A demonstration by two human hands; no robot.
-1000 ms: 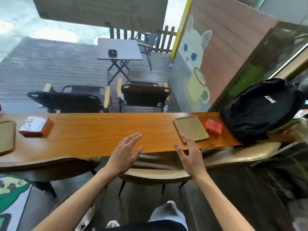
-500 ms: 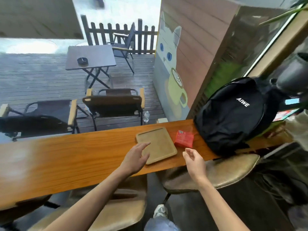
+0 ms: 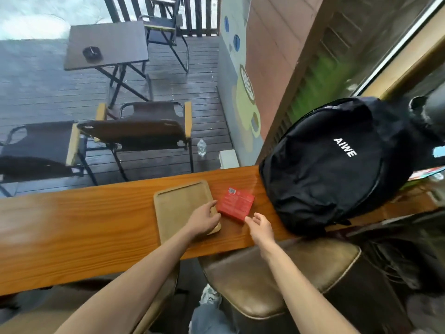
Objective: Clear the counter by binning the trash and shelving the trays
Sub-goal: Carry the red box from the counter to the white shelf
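A light wooden tray lies flat on the long wooden counter. Touching its right side is a small red box. My left hand lies over the tray's near right edge, thumb on top and fingers curled round the rim. My right hand is just in front of the red box, its loosely bent fingertips at the box's near corner and nothing held in it.
A black backpack stands on the counter right of the box, close to it. Brown padded stools sit under the counter's near edge. Beyond the counter are folding chairs and a dark table on a wet deck.
The view has swung right and closer. My left hand moved from the tray's near left part to its right edge and closed on it. My right hand moved forward to the red box.
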